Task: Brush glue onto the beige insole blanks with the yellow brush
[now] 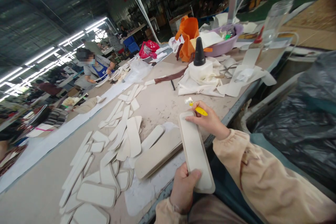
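A long pale panel [196, 154] with rounded ends and a grey-beige border is tilted over the table's near edge. My left hand [184, 187] grips its lower end, thumb on top. At the upper end, my right hand [208, 120] pinches a small yellow-handled brush [201, 111], whose whitish tip points away from me; its thumb also rests on the panel. Just left of the panel lies a stack of similar larger pieces [160, 154] on a white sheet. Farther left, many loose pale panels [97, 194] are heaped over one another.
A white bottle with a black cone cap [200, 52] stands on cloth beyond my hands. Behind it are an orange bag [188, 35] and a lilac basin [225, 45]. A clear jar [277, 21] stands at the right. Black plastic [301, 119] bulges beside the table. A co-worker [96, 64] sits across.
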A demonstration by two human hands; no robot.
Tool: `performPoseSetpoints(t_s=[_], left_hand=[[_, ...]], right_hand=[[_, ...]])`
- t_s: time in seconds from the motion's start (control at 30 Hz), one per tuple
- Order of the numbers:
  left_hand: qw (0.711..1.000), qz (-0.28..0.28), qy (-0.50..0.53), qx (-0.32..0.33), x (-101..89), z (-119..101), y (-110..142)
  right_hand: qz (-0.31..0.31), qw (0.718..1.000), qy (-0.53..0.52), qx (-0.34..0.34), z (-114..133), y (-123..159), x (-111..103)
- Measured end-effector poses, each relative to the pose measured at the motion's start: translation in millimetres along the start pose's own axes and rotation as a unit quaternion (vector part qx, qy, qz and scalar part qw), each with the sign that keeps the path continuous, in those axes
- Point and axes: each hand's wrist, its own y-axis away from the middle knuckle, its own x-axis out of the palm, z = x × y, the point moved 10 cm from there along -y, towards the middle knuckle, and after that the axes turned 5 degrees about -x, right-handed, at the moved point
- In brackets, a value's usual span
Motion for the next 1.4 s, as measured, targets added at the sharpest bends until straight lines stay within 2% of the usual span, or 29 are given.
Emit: performPoseSetpoints(t_s=[0.13, 0.23, 0.3, 0.43, 0.57, 0.8, 0.97, 1.03, 1.13, 1.23, 1.4], left_hand=[[0.996, 0.046, 0.078, -0.021, 9.6, -2.8, 7.7], [0.982, 0.101, 0.117, -0.108, 21.0, 12.2, 14.1], [0.977, 0.111, 0.113, -0.141, 22.9, 21.6, 16.9], [0.985, 0.078, 0.099, -0.121, 16.2, 24.0, 15.1], [0.986, 0.081, 0.091, -0.115, 15.4, 21.9, 16.1], [0.986, 0.087, 0.088, -0.107, 6.2, 19.9, 21.4], [0.992, 0.06, 0.069, -0.089, -5.3, 19.9, 25.7], [0.996, 0.026, 0.038, -0.071, -19.2, 15.4, 29.6], [0.999, -0.033, -0.008, -0.039, -52.0, -1.3, 41.6], [0.994, -0.102, -0.051, 0.001, -98.4, -30.1, 59.6], [0.967, -0.223, -0.11, 0.061, -177.5, -77.9, 82.9]], right_hand=[[0.0, 0.999, -0.05, -0.004, -2.7, -1.2, 3.1], [0.001, 0.994, -0.106, 0.002, -5.9, -2.5, 5.5], [0.002, 0.993, -0.122, 0.004, -6.7, -2.8, 6.8], [-0.012, 0.993, -0.114, 0.003, -6.3, -2.4, 5.2], [-0.026, 0.995, -0.097, 0.004, -6.9, -2.5, 2.7], [-0.005, 0.998, -0.064, 0.019, -11.1, 1.1, 9.7], [-0.004, 0.999, -0.053, 0.009, -9.8, 2.8, 13.5], [-0.009, 1.0, -0.029, 0.003, -8.3, 3.2, 14.9], [0.003, 1.0, 0.01, -0.018, -2.2, 5.3, 24.7], [0.032, 0.998, 0.042, -0.041, 6.1, 10.3, 43.6], [0.084, 0.982, 0.155, -0.072, 15.0, 22.1, 78.6]])
